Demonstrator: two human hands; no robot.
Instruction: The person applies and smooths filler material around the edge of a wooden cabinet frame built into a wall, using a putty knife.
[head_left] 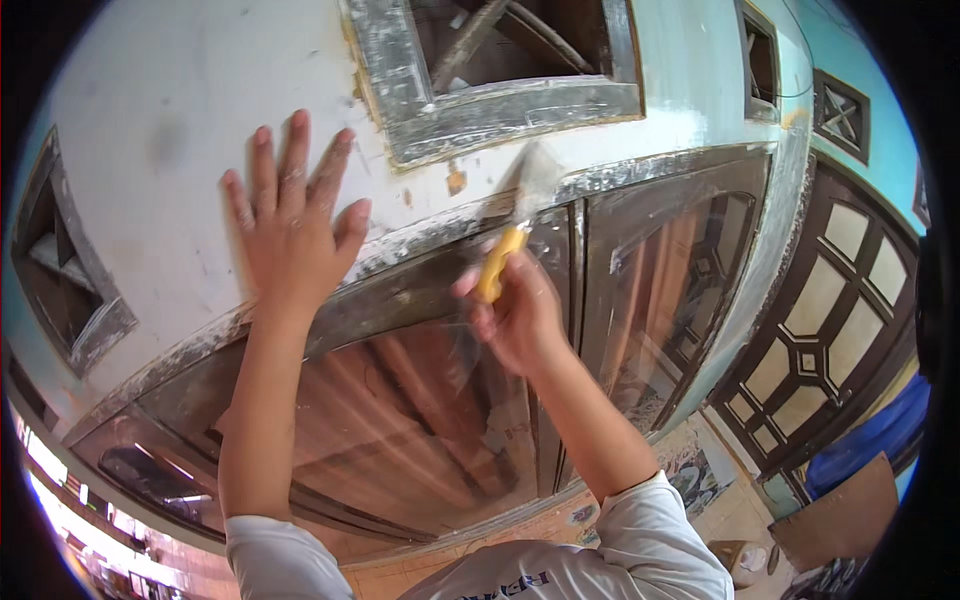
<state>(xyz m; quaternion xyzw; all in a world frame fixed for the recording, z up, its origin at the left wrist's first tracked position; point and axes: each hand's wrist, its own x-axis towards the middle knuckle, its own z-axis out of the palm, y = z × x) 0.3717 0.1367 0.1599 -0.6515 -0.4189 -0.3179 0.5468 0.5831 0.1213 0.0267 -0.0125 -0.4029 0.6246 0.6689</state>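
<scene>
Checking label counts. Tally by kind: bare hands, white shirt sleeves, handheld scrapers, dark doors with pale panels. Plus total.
Left hand and right hand: 2 hands
Left sleeve and right sleeve: 2 white sleeves
Yellow-handled scraper: 1
Dark door with pale panels: 1
Total: 6

Soft, even light across the pale wall (200,70) here; glare burning out to white at the far lower left; reflections all over the window glass (660,300)! The scraper blade (541,172) smears with motion blur, a soft shadow just beside it; the brown door (815,320) bows near the black rim.
</scene>
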